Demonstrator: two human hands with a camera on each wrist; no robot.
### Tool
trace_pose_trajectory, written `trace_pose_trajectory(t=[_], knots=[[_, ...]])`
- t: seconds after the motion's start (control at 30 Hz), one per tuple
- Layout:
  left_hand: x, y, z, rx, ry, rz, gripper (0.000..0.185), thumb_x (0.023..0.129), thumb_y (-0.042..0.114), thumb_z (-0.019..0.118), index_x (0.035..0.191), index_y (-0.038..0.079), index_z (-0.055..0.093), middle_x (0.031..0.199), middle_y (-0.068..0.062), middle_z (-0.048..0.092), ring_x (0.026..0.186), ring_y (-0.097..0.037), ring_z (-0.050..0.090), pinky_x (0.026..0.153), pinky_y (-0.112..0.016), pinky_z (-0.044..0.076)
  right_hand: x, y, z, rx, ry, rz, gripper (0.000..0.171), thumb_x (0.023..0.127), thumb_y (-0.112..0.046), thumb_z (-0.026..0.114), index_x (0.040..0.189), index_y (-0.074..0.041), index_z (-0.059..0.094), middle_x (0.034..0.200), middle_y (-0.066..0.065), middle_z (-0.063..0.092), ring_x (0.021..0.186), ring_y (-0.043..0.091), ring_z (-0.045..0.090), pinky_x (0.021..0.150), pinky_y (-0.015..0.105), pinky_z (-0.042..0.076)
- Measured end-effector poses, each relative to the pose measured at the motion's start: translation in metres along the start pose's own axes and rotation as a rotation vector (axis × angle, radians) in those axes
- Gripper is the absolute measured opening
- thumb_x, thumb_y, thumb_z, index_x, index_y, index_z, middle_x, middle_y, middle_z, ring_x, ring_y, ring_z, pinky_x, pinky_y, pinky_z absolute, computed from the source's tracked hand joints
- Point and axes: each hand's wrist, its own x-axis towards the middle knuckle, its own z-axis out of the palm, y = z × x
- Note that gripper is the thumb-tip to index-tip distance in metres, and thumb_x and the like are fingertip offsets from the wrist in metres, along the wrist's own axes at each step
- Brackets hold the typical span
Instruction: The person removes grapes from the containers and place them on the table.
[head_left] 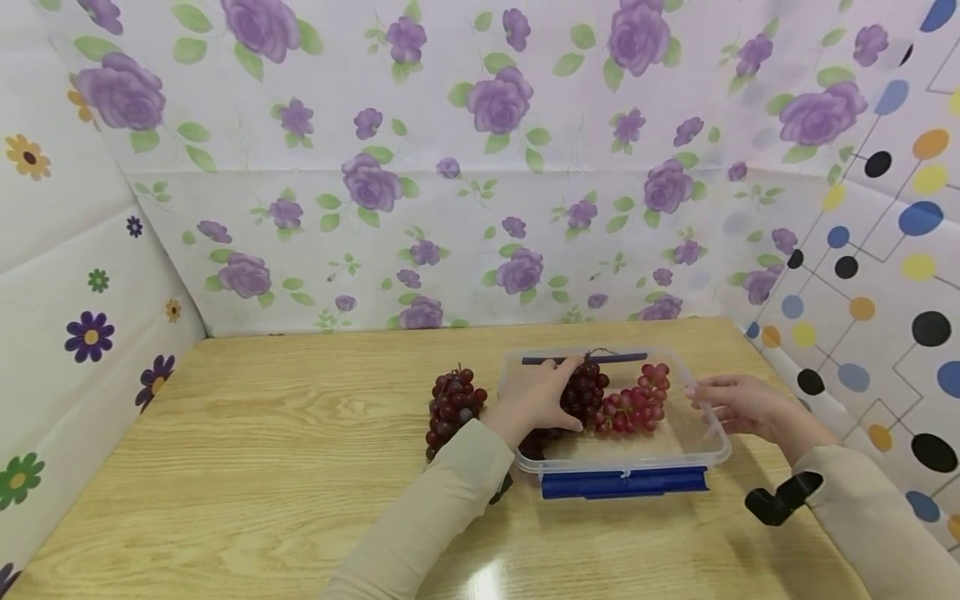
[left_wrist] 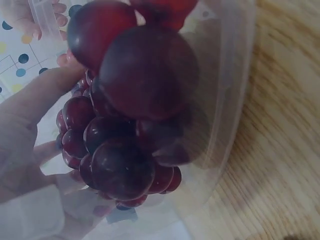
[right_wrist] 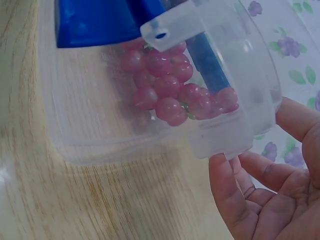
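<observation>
A dark, glossy grape bunch (head_left: 581, 396) is gripped by the left hand (head_left: 534, 400) inside the clear box (head_left: 705, 454), its round, deep-red grapes tightly packed. A paler pink-red bunch (head_left: 636, 404) lies just beside it. The box's right rim is touched by the relaxed, uncurled fingers of the right hand (head_left: 738, 402). A third bunch (head_left: 452, 406) rests on the table (head_left: 262, 450).
</observation>
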Motion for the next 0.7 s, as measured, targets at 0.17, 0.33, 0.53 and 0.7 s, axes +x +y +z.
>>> trace_pose_trajectory(t=[0.17,0.33,0.53,0.7], knots=[[-0.0005,0.0007,0.0003,0.004,0.001,-0.001,0.102,0.073,0.049,0.079,0.152,0.027,0.017,0.136,-0.007,0.052,0.100,-0.019,0.063,0.073,-0.031,0.052,-0.0012,0.0012,-0.0007,-0.006,-0.004,-0.009,0.064,0.095,-0.033,0.057,0.135,0.012,0.037,0.102,0.005,0.064,0.084,0.018,0.067,0.075,0.034,0.057],[-0.0027,0.0015,-0.0008,-0.047,0.000,-0.019,0.102,0.072,0.043,0.081,0.151,0.023,0.020,0.139,-0.009,0.050,0.109,-0.022,0.060,0.083,-0.035,0.052,-0.0022,0.0028,-0.0011,0.024,-0.027,-0.018,0.064,0.096,-0.030,0.056,0.137,0.014,0.034,0.105,0.007,0.063,0.084,0.016,0.067,0.076,0.033,0.057],[-0.0033,0.0015,-0.0010,-0.086,0.003,-0.027,0.100,0.071,0.041,0.082,0.150,0.017,0.024,0.139,-0.009,0.050,0.113,-0.023,0.058,0.088,-0.036,0.052,-0.0019,0.0049,-0.0021,0.041,-0.055,-0.020,0.066,0.097,-0.030,0.054,0.139,0.014,0.029,0.111,0.010,0.062,0.084,0.014,0.067,0.078,0.032,0.056],[-0.0014,0.0005,0.0000,-0.116,0.000,-0.036,0.097,0.071,0.039,0.083,0.147,0.011,0.029,0.137,-0.009,0.052,0.114,-0.022,0.058,0.091,-0.035,0.051,0.0005,0.0060,-0.0037,0.023,-0.063,-0.028,0.069,0.098,-0.030,0.052,0.141,0.016,0.025,0.125,0.024,0.054,0.087,0.015,0.067,0.080,0.032,0.056]])
